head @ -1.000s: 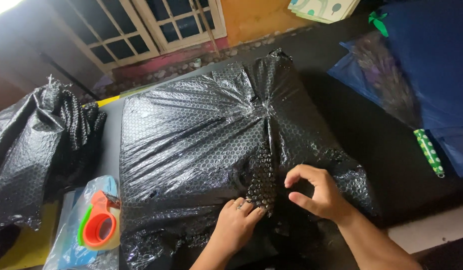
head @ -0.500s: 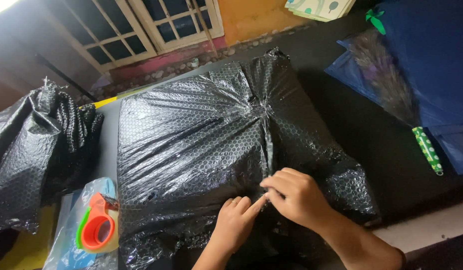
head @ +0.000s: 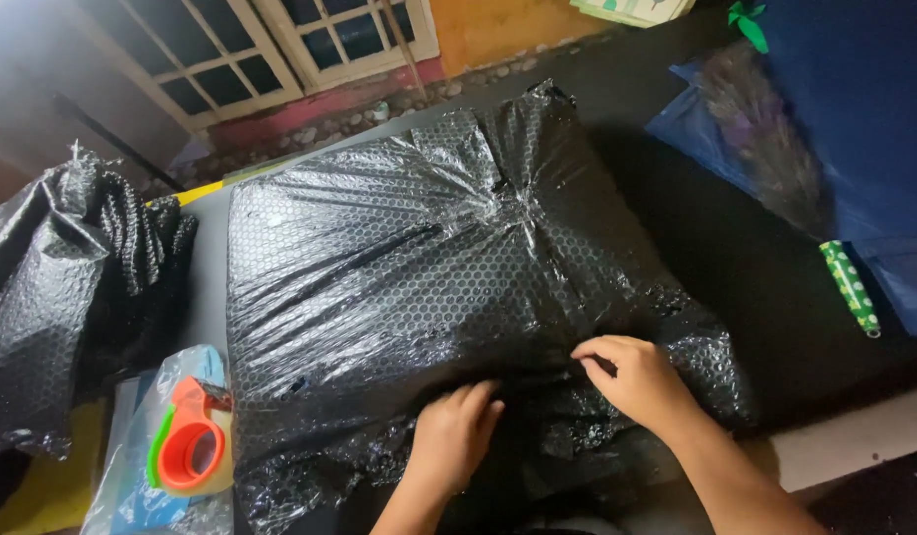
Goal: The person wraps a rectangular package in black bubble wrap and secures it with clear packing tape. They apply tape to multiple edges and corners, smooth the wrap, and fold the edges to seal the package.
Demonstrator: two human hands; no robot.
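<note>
Indoors, near a white-framed window (head: 280,50): left hand (head: 453,436) pressed flat, right hand (head: 637,381) pinching black bubble-wrapped parcel (head: 419,277) beneath both, on grey table (head: 206,287); tape dispenser (head: 191,451) left.

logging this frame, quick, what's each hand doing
Left hand: open, flat on the black bubble-wrapped parcel.
Right hand: fingers curled, pinching a fold of the wrap.
</note>
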